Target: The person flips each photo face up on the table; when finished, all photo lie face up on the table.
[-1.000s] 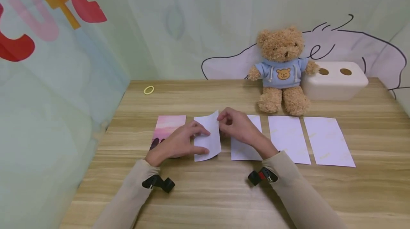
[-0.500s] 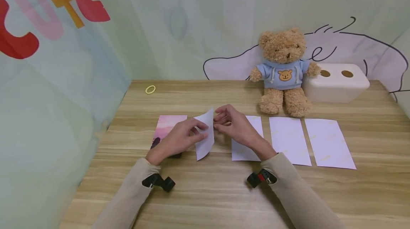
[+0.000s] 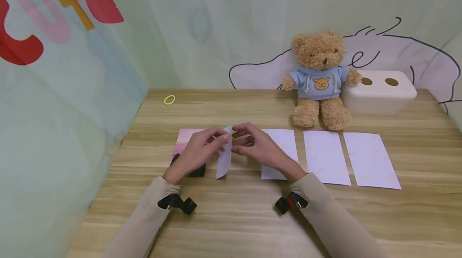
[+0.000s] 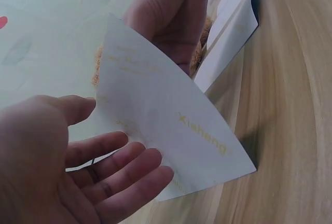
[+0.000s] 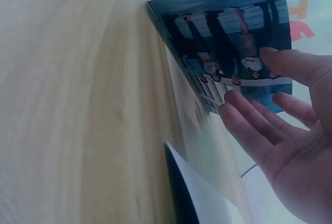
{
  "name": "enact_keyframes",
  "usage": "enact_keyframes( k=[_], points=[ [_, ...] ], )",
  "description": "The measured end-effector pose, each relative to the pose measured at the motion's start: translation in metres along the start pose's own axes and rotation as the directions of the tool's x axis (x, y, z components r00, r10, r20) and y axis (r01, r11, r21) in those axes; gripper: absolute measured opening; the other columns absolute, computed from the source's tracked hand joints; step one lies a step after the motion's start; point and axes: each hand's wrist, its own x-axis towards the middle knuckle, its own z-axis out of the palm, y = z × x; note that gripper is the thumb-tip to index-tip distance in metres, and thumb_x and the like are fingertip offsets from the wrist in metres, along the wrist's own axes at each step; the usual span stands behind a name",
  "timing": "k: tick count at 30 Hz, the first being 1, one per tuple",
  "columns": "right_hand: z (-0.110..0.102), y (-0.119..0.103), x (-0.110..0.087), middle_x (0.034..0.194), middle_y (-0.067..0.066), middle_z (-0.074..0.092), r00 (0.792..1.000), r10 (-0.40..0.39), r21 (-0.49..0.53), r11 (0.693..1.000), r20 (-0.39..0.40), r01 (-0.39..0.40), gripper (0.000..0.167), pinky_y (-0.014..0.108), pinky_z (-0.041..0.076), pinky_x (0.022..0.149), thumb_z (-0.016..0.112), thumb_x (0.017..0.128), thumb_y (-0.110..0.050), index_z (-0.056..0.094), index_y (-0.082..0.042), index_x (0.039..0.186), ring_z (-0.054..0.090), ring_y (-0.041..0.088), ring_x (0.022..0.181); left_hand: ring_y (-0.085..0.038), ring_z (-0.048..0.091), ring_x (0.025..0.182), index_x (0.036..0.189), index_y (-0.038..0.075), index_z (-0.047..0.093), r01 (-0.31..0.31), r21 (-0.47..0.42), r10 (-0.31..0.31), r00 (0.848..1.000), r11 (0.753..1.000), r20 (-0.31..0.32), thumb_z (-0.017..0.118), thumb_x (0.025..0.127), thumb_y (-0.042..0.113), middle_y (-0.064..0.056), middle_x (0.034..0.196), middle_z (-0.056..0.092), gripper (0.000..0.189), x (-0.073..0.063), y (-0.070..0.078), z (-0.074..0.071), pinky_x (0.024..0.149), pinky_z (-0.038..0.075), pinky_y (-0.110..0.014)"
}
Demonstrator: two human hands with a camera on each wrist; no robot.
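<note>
A photo print (image 3: 224, 158) stands upright on its edge between the two hands, slightly bowed. Its white back (image 4: 155, 99), with yellow "Xisheng" lettering, faces the left hand; its front (image 5: 228, 42) shows a row of people against blue. The left hand (image 3: 203, 146) is at the white side, fingers loosely extended and touching or close to it. On the picture side is the right hand (image 3: 258, 146), thumb and fingertips at the surface; firm contact cannot be told. Left of the print, a pink picture (image 3: 185, 136) lies face up, partly hidden by the left hand.
Face-down white prints lie in a row to the right: a near one (image 3: 279, 138) partly behind the right hand, a middle one (image 3: 326, 158) and a far one (image 3: 371, 160). Behind sit a teddy bear (image 3: 320, 81), a white box (image 3: 379, 97) and a yellow ring (image 3: 169, 100).
The print has turned from leaning with its white back showing broadly to standing nearly edge-on, shifting left. The right hand has followed it leftward, and its fingers have straightened.
</note>
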Motion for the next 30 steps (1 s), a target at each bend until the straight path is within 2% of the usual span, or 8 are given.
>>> enact_keyframes(
  k=[6, 13, 22, 26, 30],
  points=[
    [0.004, 0.000, 0.000, 0.139, 0.019, 0.061, 0.998, -0.045, 0.036, 0.998, 0.032, 0.044, 0.064, 0.042, 0.058, 0.096, 0.079, 0.096, -0.005, 0.048, -0.001, 0.152, 0.069, 0.035, 0.119, -0.028, 0.075, 0.087, 0.120, 0.003, 0.070, 0.024, -0.124, -0.027, 0.999, 0.992, -0.030, 0.063, 0.109, 0.035, -0.013, 0.105, 0.073, 0.035, 0.001, 0.001, -0.001, 0.072, 0.064, -0.044],
    [0.005, -0.001, -0.001, 0.142, 0.016, 0.060, 0.998, -0.053, -0.016, 0.998, 0.032, 0.053, 0.069, 0.040, 0.058, 0.097, 0.083, 0.094, -0.010, 0.049, -0.008, 0.155, 0.069, 0.031, 0.120, -0.030, 0.075, 0.090, 0.121, 0.000, 0.069, 0.048, -0.197, -0.055, 0.998, 0.979, -0.028, 0.065, 0.108, 0.036, -0.016, 0.105, 0.072, 0.038, 0.000, 0.005, -0.003, 0.074, 0.064, -0.043],
    [0.006, -0.002, -0.001, 0.142, 0.014, 0.061, 0.994, -0.106, -0.085, 0.991, -0.009, 0.105, 0.069, 0.041, 0.059, 0.094, 0.085, 0.093, -0.011, 0.051, -0.010, 0.154, 0.070, 0.028, 0.115, -0.029, 0.076, 0.085, 0.128, 0.003, 0.068, 0.094, -0.209, -0.099, 0.995, 0.973, -0.015, 0.067, 0.105, 0.035, -0.016, 0.104, 0.074, 0.039, -0.002, 0.012, -0.006, 0.075, 0.064, -0.050],
    [0.006, -0.004, -0.002, 0.144, 0.014, 0.060, 0.993, -0.117, -0.087, 0.990, -0.023, 0.115, 0.070, 0.041, 0.059, 0.093, 0.085, 0.092, -0.009, 0.052, -0.009, 0.153, 0.070, 0.029, 0.114, -0.028, 0.077, 0.085, 0.132, 0.005, 0.068, 0.127, -0.189, -0.133, 0.991, 0.974, -0.018, 0.065, 0.105, 0.034, -0.015, 0.109, 0.073, 0.040, -0.004, 0.015, -0.008, 0.065, 0.061, -0.045],
    [0.007, -0.005, -0.003, 0.144, 0.015, 0.059, 0.992, -0.126, -0.093, 0.988, -0.026, 0.123, 0.070, 0.041, 0.059, 0.093, 0.085, 0.092, -0.008, 0.052, -0.009, 0.154, 0.070, 0.031, 0.113, -0.028, 0.076, 0.081, 0.134, 0.004, 0.068, 0.142, -0.161, -0.150, 0.988, 0.977, -0.036, 0.060, 0.106, 0.028, -0.015, 0.108, 0.072, 0.038, -0.005, 0.015, -0.009, 0.054, 0.052, -0.036]
  ],
)
